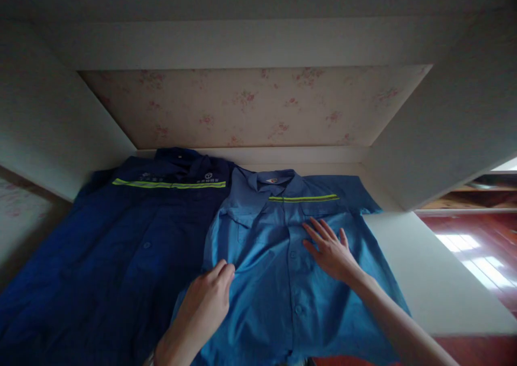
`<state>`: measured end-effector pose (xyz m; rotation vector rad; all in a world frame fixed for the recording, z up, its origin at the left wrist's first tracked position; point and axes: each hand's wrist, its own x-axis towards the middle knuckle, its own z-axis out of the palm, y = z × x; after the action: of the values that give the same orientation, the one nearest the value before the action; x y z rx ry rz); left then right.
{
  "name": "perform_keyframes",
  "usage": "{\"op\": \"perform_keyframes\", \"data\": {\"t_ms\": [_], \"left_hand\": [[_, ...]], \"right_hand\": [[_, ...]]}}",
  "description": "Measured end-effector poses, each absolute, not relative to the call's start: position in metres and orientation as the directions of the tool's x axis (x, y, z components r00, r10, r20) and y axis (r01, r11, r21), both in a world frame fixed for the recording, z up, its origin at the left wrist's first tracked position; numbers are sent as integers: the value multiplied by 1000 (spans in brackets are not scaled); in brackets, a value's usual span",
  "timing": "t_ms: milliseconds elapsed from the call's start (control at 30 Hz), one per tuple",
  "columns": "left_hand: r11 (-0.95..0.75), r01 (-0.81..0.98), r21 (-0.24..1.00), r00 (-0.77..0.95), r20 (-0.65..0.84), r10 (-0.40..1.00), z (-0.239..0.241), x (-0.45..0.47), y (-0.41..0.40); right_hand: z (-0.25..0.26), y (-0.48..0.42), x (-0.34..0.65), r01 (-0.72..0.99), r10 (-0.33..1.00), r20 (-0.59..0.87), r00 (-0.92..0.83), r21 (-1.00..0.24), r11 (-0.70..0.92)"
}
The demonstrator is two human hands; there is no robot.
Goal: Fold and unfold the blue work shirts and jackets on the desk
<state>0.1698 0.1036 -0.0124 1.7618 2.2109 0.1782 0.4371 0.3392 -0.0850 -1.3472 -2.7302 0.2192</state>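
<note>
Light blue shirt point(278, 280): woven work shirt, short-sleeved, lying front up and flat on the white surface point(428, 280), collar toward the floral-papered back wall point(250, 107), hem toward the person, so its long axis runs from near to far. Buttoned placket down the middle, flapped chest pockets, a yellow-green reflective stripe point(304, 198) across the chest; cloth smooth with soft creases. Dark blue shirt point(121, 247): same cut, heavier-looking fabric, a like stripe across its chest, laid parallel just beside the first on the left, edges touching or overlapping. Left hand point(212, 293): forearm entering from below, fingers curled, thumb and fingers closed on the light shirt's left side edge, pinching a fold of cloth. Right hand point(329, 250): forearm coming in from the lower right, palm down, fingers spread and pressed flat on the shirt's front beside the placket, below the pocket.
</note>
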Motion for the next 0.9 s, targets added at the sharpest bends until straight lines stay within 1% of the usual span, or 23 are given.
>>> {"op": "perform_keyframes", "data": {"t_ms": [33, 100, 133, 167, 200, 267, 333, 367, 400, 433, 467, 500, 567, 600, 633, 700, 733, 800, 833, 867, 900], "left_hand": [[226, 916, 331, -154, -228, 961, -5, 174, 98], [187, 896, 403, -39, -349, 936, 6, 183, 91], [172, 888, 426, 1, -378, 926, 9, 187, 90], [162, 884, 438, 12, -368, 930, 10, 189, 93], [151, 885, 441, -2, -320, 947, 9, 190, 99], [125, 907, 401, -74, -139, 987, 2, 188, 120], [88, 950, 299, -107, 48, 993, -8, 182, 147], [66, 969, 237, -94, 110, 989, -14, 177, 161], [50, 983, 175, -76, 148, 986, -21, 172, 173], [38, 992, 122, -58, 171, 983, -28, 167, 184], [28, 996, 79, -42, 182, 982, -34, 162, 193], [24, 998, 50, -33, 184, 982, -40, 157, 199], [30, 999, 44, -37, 172, 984, -48, 147, 205], [41, 996, 81, -54, 168, 984, -50, 141, 206], [60, 987, 151, -85, 170, 982, -51, 134, 207], [122, 917, 380, -211, 202, 956, -50, 115, 205], [169, 841, 514, -316, 213, 925, -48, 103, 204], [263, 593, 761, -571, 166, 804, -43, 74, 201], [283, 420, 862, -683, 95, 724, -41, 59, 198], [271, 226, 936, -762, -3, 647, -40, 45, 195], [230, 25, 973, -800, -118, 588, -39, 32, 191]], "right_hand": [[-91, 322, 438, 758, 765, -18, -643, -153, 634], [-95, 302, 448, 723, 724, -63, -687, -162, 671], [-94, 299, 455, 707, 706, -80, -704, -183, 683], [-90, 301, 460, 691, 689, -97, -718, -215, 690], [-84, 308, 463, 679, 677, -112, -727, -260, 686], [-69, 331, 458, 657, 677, -113, -728, -397, 641], [-53, 363, 435, 635, 735, -36, -677, -533, 559], [-45, 381, 418, 626, 774, 25, -632, -573, 529], [-39, 398, 399, 634, 812, 94, -576, -575, 517], [-34, 415, 378, 660, 831, 154, -534, -538, 524], [-31, 431, 357, 688, 826, 190, -531, -473, 551], [-29, 445, 336, 707, 809, 197, -554, -402, 582], [-30, 468, 300, 696, 751, 135, -646, -298, 653], [-33, 478, 286, 679, 721, 82, -688, -278, 679], [-36, 487, 274, 661, 694, 29, -720, -276, 698], [-42, 503, 258, 640, 654, -56, -755, -282, 715], [-44, 511, 253, 639, 644, -86, -760, -283, 715], [-47, 527, 247, 637, 637, -109, -763, -292, 713], [-48, 534, 246, 630, 629, -116, -769, -302, 715], [-48, 540, 245, 617, 610, -133, -781, -315, 721], [-48, 545, 245, 598, 580, -162, -798, -330, 730]]}}
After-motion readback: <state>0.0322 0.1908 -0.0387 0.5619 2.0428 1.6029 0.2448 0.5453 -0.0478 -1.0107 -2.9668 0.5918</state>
